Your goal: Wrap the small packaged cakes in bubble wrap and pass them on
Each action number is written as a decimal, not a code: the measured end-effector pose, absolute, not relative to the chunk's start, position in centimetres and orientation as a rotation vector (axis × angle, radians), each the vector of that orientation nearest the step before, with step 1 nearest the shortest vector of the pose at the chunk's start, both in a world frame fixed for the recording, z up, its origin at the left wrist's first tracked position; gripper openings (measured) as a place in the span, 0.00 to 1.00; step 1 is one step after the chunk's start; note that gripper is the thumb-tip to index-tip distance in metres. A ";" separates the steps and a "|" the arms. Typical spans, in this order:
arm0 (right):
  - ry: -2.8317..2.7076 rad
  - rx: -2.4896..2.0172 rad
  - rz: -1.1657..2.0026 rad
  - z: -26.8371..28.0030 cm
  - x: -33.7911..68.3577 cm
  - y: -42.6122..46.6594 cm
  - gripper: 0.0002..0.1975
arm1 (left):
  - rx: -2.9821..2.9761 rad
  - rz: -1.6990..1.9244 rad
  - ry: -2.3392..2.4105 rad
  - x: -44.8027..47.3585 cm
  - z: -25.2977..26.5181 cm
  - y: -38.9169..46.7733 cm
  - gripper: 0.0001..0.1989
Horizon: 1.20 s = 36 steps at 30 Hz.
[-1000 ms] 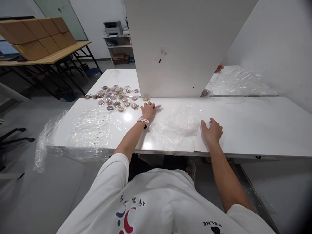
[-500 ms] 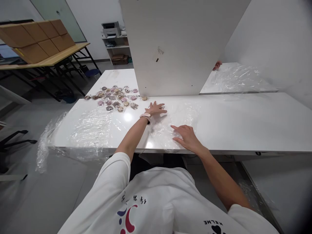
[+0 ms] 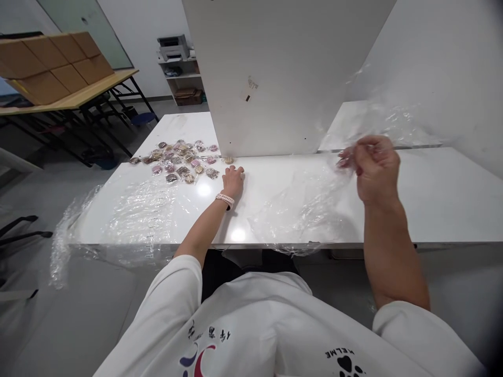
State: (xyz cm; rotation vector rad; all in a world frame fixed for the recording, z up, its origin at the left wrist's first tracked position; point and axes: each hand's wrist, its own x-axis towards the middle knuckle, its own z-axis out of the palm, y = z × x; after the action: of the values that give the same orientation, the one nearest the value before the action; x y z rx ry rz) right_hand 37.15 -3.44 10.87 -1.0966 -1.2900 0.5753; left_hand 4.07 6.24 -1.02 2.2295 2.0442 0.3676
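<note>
My right hand (image 3: pixel 377 167) is raised above the right part of the white table (image 3: pixel 444 204), its fingers closed on thin clear plastic film (image 3: pixel 310 201). The film stretches from the fingers down to the tabletop and hangs a little over the front edge. Close to those fingers, a pinkish shape (image 3: pixel 345 157) shows through the film; I cannot make out what it is. With fingers bent and slightly apart, my left hand (image 3: pixel 233 181) rests on the table holding nothing visible. Just beyond its fingertips lies a small wrapped tan piece (image 3: pixel 228 160).
Several small wrapped round pieces (image 3: pixel 183 157) lie in a cluster at the left. Bubble wrap (image 3: pixel 135 209) covers the left end and hangs over the edge. A tall white panel (image 3: pixel 283 78) stands behind the table. More clear film (image 3: pixel 401 123) is at the far right.
My right hand has risen away to the right and closed on the film, drawing it along. My left hand has shifted slightly left, off the film, and its spread fingers have bent.
</note>
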 end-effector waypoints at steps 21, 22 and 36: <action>-1.897 -1.517 0.185 2.6 35.6 -12.7 0.16 | 2.454 0.479 1.045 18.5 2.1 -2.1 0.21; -1.974 -1.525 0.218 1.4 35.4 -12.4 0.17 | 2.518 0.415 0.994 19.1 1.1 -3.1 0.19; -1.993 -1.451 0.319 -3.3 36.0 -17.0 0.12 | 2.144 0.573 1.585 9.0 -0.5 -4.7 0.27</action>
State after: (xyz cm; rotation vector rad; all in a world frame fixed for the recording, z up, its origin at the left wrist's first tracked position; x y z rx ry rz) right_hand 35.98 -16.98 -3.26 -1.4508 -1.9927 0.3186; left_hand 9.04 -4.70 -0.48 2.1440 1.5846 0.5729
